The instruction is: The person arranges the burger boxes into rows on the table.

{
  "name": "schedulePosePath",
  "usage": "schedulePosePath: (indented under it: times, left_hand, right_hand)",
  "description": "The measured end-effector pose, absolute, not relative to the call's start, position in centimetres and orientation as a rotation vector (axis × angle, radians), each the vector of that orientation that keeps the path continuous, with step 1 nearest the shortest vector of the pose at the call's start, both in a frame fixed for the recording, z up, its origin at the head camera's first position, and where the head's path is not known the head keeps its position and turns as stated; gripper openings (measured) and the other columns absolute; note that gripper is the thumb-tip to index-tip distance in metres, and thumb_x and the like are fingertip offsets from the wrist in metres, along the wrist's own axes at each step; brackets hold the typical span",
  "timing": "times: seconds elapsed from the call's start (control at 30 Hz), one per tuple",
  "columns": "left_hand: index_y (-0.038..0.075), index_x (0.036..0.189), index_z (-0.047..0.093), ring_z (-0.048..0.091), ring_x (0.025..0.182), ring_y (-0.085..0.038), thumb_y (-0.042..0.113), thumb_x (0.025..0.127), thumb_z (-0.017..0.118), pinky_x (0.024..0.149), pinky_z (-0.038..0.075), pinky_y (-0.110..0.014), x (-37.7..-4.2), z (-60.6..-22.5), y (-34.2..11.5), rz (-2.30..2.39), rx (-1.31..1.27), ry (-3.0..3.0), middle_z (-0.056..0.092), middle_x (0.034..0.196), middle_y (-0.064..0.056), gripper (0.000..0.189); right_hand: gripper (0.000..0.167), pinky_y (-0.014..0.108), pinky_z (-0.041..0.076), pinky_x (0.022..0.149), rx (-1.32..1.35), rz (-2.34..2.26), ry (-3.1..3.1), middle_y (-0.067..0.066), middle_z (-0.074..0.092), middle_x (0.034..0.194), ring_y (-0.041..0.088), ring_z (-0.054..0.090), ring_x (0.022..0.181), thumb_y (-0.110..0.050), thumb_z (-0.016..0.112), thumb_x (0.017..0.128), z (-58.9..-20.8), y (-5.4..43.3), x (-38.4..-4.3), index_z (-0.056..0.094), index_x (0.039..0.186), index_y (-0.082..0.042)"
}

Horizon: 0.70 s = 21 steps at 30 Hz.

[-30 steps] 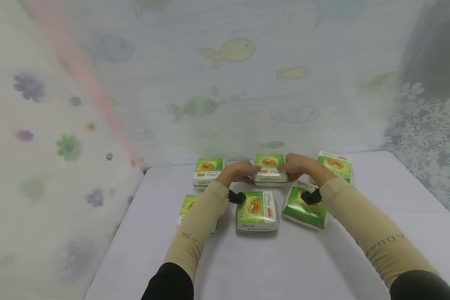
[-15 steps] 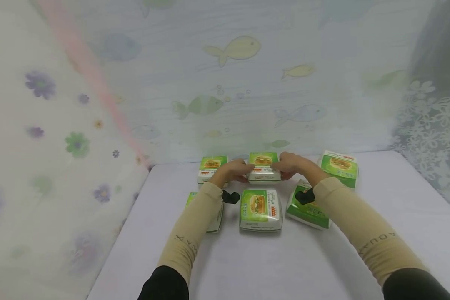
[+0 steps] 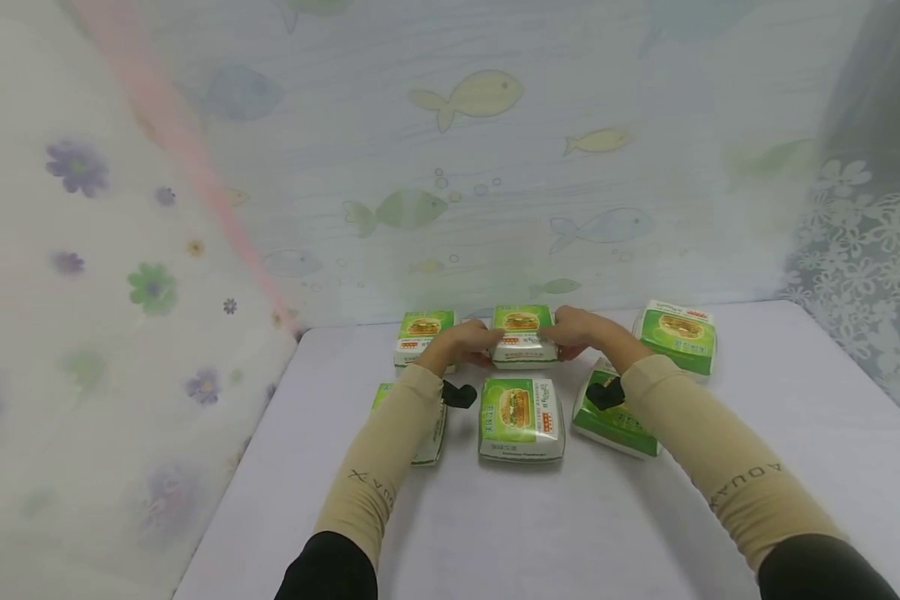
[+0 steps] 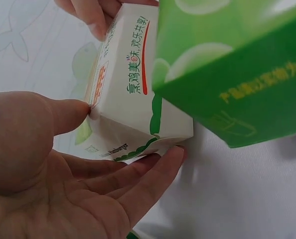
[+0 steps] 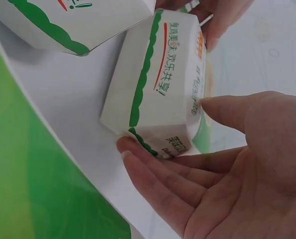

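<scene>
A green and white cardboard burger box (image 3: 523, 323) stands in the middle of the back row in the head view. My left hand (image 3: 465, 343) grips its left end, thumb on the upper edge and fingers along the side and low edge. At the opposite end, my right hand (image 3: 587, 329) holds it the same way. Both wrist views show the held box (image 4: 130, 84) with its white front face and green scalloped trim. Directly in front, in the head view, sits another burger box (image 3: 521, 421), its printed top facing up.
Burger boxes flank the held one: a back left box (image 3: 423, 325) and a back right box (image 3: 677, 333). A front left box (image 3: 429, 437) is partly behind my left sleeve; a tilted front right box (image 3: 615, 425) lies by my right sleeve. A patterned curtain (image 3: 390, 125) borders the white table (image 3: 495, 533).
Both hands have shifted the held box leftward along the back row, so it now lines up behind the front middle box. The head view has swung slightly.
</scene>
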<state>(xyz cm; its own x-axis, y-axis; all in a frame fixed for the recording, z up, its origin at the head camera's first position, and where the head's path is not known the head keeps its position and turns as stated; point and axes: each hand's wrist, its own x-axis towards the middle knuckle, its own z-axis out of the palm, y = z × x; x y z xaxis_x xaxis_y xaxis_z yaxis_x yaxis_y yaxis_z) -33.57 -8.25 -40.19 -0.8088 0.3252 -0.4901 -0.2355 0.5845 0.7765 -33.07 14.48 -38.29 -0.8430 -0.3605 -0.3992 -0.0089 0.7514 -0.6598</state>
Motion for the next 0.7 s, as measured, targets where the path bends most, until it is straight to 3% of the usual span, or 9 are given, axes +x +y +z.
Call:
schedulePosePath:
  times: [0.1,0.3,0.4,0.5,0.57,0.6,0.7]
  left_hand:
    - [-0.009,0.138,0.053,0.066,0.112,-0.027,0.031,0.110,0.047,0.100,0.055,-0.040,-33.5,-40.1,-8.3,1.211,0.044,2.207,0.058,0.137,-0.021,0.049]
    - [-0.005,0.160,0.017,0.057,0.126,-0.037,0.034,0.111,0.045,0.105,0.051,-0.044,-32.6,-38.5,-9.4,1.174,0.012,2.204,0.029,0.162,-0.023,0.070]
    - [-0.003,0.162,0.011,0.051,0.134,-0.040,0.036,0.111,0.044,0.108,0.048,-0.045,-31.9,-37.4,-10.2,1.161,0.057,2.212,0.018,0.168,-0.020,0.072]
    - [-0.002,0.162,0.012,0.048,0.138,-0.040,0.039,0.111,0.043,0.109,0.048,-0.043,-31.0,-36.4,-10.8,1.113,0.109,2.250,0.013,0.169,-0.018,0.072]
    - [-0.003,0.161,0.015,0.048,0.138,-0.039,0.039,0.111,0.044,0.108,0.049,-0.043,-30.3,-36.0,-11.2,1.082,0.140,2.277,0.014,0.169,-0.019,0.072]
    - [-0.002,0.161,0.015,0.049,0.138,-0.038,0.040,0.111,0.044,0.109,0.048,-0.043,-29.9,-35.8,-11.4,1.068,0.147,2.287,0.015,0.169,-0.018,0.072]
    - [-0.002,0.162,0.016,0.048,0.138,-0.039,0.039,0.110,0.046,0.109,0.048,-0.043,-28.6,-35.7,-11.8,1.083,0.184,2.288,0.017,0.168,-0.019,0.072]
  right_hand:
    - [0.041,0.044,0.061,0.087,-0.287,-0.887,2.434,0.024,0.065,0.108,0.034,0.071,0.094,-0.026,0.048,0.108,-38.2,14.5,-33.0,0.053,0.121,0.013]
    - [0.034,0.043,0.061,0.087,-0.301,-0.830,2.410,0.014,0.053,0.093,0.037,0.071,0.100,-0.030,0.049,0.108,-37.4,15.2,-32.4,0.049,0.100,0.003]
    - [0.035,0.046,0.060,0.089,-0.341,-0.837,2.416,0.013,0.051,0.091,0.041,0.070,0.106,-0.029,0.049,0.109,-36.8,15.8,-31.9,0.046,0.086,-0.003]
    - [0.041,0.048,0.059,0.092,-0.394,-0.840,2.419,0.021,0.057,0.100,0.044,0.067,0.113,-0.028,0.047,0.110,-36.3,16.2,-31.4,0.041,0.076,-0.007]
    - [0.040,0.047,0.059,0.092,-0.420,-0.839,2.427,0.029,0.060,0.116,0.045,0.066,0.114,-0.028,0.047,0.110,-36.0,16.3,-30.9,0.049,0.079,-0.002]
    - [0.040,0.047,0.059,0.092,-0.432,-0.836,2.433,0.031,0.059,0.126,0.045,0.066,0.115,-0.028,0.047,0.110,-35.9,16.3,-30.7,0.056,0.087,0.004]
    - [0.046,0.047,0.059,0.092,-0.462,-0.827,2.453,0.035,0.054,0.139,0.045,0.065,0.115,-0.028,0.047,0.109,-35.5,16.3,-29.8,0.061,0.117,0.015]
